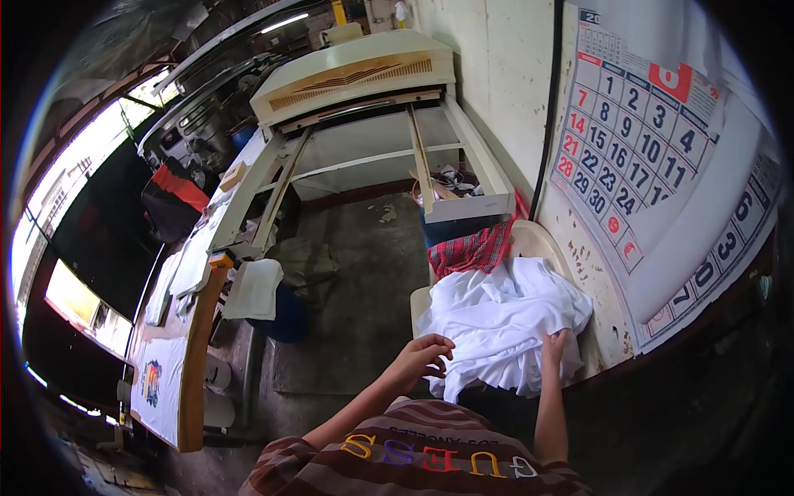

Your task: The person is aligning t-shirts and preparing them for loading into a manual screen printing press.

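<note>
A loose heap of white cloth (504, 318) lies on a pale plastic chair (542, 241), with several folds hanging over the chair's near edge. My right hand (557, 341) is at the heap's near right side, its fingers closed on the fabric. To the left of the cloth, my left hand (426, 355) is held up with its fingers loosely bent and apart, and nothing shows in it. Behind the white heap, a red plaid cloth (473, 250) is draped over the chair.
A large cream machine (356, 70) with open rails stands ahead. A bin (463, 230) of scraps sits under its right rail. At left, a long wooden-edged table (197, 364) holds a printed white shirt (157, 384). Wall calendars (637, 132) hang close on the right.
</note>
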Tool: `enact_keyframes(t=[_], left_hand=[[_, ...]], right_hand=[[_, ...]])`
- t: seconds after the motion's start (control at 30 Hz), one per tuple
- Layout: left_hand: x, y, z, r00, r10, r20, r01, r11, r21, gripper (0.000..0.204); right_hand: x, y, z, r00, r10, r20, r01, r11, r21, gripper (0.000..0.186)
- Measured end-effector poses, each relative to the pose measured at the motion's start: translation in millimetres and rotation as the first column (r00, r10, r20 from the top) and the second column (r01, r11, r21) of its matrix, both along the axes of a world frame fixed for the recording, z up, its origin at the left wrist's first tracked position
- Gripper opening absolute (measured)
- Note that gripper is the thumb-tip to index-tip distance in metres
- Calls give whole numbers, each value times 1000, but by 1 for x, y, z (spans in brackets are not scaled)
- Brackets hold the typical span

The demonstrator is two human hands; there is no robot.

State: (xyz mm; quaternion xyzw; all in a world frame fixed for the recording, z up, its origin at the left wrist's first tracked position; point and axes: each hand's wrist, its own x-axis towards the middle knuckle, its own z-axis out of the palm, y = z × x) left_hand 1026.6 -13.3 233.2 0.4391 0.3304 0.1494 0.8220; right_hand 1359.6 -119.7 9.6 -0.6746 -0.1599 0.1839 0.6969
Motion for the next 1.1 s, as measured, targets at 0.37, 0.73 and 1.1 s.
enact_keyframes(t=[0.37,0.73,1.1], left_hand=[[-17,-1,-10,989,-145,-9,144,970,194,21],[-120,54,-35,980,199,-8,-183,917,354,22],[-270,76,-47,886,420,-196,-248,787,565,22]], right_hand=[[-68,-25,-23,902,154,403,51,889,-454,74],[-258,35,41,717,630,297,-457,747,-482,41],[-441,168,131,15,940,340,-902,159,-401,17]])
